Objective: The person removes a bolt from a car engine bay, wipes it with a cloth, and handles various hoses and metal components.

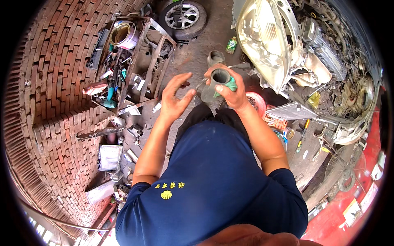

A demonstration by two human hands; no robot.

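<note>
- Head view: the right hand (pixel 234 93) pinched a grey tube (pixel 220 77) with a green cloth (pixel 231 85), its open mouth facing up.
- The left hand (pixel 175 95) hung nearby, fingers spread, apart from the tube.
- Bracing the tube with the left would probably have steadied it, cloth kept clear of the mouth.
- Beyond, a wheel (pixel 185 16) lay ahead; a headlamp (pixel 262 39) stood to the right.

Yellow lettering (pixel 172 185), fan-shaped emblem (pixel 166 194), on shirt (pixel 221 176)
</note>
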